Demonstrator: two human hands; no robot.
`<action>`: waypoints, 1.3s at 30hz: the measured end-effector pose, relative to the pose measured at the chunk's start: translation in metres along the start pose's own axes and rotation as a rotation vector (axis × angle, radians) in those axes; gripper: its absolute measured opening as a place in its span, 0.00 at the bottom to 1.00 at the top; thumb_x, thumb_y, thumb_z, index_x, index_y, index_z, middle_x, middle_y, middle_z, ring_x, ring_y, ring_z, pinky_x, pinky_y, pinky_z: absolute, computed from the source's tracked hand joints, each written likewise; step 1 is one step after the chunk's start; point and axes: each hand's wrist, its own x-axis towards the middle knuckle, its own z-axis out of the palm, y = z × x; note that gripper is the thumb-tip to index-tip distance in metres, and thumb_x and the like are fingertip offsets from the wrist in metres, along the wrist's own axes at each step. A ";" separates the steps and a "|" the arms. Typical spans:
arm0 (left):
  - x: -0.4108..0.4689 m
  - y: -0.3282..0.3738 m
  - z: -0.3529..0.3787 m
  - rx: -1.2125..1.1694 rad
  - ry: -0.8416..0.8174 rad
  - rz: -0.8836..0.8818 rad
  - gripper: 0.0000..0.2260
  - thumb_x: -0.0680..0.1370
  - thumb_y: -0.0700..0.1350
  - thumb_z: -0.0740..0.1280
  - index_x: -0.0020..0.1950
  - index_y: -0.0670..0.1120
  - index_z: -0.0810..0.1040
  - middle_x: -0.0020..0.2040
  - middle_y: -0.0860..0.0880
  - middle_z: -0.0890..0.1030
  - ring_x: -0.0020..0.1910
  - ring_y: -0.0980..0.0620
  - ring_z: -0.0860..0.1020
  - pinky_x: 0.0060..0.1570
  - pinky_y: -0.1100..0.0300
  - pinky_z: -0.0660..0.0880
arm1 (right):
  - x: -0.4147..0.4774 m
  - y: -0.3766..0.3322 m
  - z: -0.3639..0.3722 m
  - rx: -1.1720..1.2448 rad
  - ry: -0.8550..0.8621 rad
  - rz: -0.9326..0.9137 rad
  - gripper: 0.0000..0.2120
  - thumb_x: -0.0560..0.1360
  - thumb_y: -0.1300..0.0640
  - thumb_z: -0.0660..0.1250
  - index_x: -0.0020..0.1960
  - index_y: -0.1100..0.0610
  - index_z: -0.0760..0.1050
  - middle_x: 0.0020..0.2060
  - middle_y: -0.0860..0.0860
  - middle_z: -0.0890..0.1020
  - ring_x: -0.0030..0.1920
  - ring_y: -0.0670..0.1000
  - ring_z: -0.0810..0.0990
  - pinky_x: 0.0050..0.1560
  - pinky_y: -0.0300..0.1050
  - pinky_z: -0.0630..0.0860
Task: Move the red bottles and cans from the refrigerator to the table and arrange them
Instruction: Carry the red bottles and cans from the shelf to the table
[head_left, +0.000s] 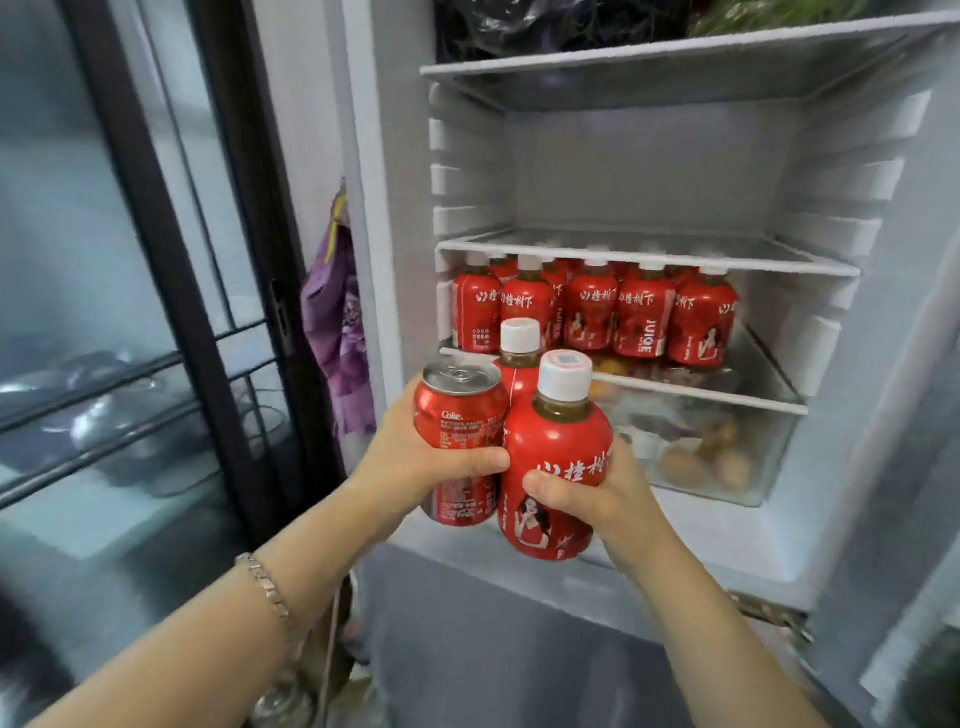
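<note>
My left hand (415, 457) grips a red Coke can (460, 415) in front of the open refrigerator (883, 312). My right hand (608, 493) grips a red juice bottle (558, 447) with a white cap, pressed against the can. Behind these two stands a second red bottle (519, 358), wedged between them; which hand carries it is hidden. Several more red bottles (597, 312) stand in rows on the lower glass shelf (701, 389) inside.
A clear drawer (727, 457) under the shelf holds eggs and produce. The shelf above the bottles (649, 254) is bare; dark bags sit on the top shelf (675, 57). A glass-door cabinet (130, 312) stands at left, with a purple bag (337, 312) hanging beside the fridge.
</note>
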 end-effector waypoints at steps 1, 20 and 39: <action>-0.022 0.002 -0.004 0.011 0.065 -0.011 0.46 0.49 0.56 0.83 0.64 0.47 0.72 0.56 0.47 0.82 0.55 0.48 0.81 0.54 0.51 0.78 | -0.008 -0.002 0.010 0.004 -0.049 0.003 0.34 0.53 0.51 0.75 0.59 0.51 0.73 0.47 0.46 0.84 0.50 0.48 0.83 0.44 0.39 0.79; -0.505 0.125 -0.018 0.192 1.138 -0.231 0.51 0.38 0.60 0.81 0.59 0.50 0.74 0.51 0.49 0.83 0.52 0.49 0.82 0.53 0.51 0.77 | -0.263 -0.088 0.288 0.260 -0.951 0.132 0.43 0.50 0.46 0.75 0.64 0.51 0.68 0.53 0.49 0.81 0.51 0.46 0.82 0.47 0.37 0.79; -0.981 0.298 0.199 0.461 1.989 -0.248 0.35 0.53 0.47 0.78 0.59 0.51 0.73 0.52 0.50 0.83 0.52 0.54 0.81 0.44 0.64 0.78 | -0.707 -0.269 0.477 0.563 -1.884 0.145 0.33 0.51 0.51 0.77 0.54 0.45 0.69 0.45 0.43 0.80 0.43 0.35 0.82 0.37 0.27 0.76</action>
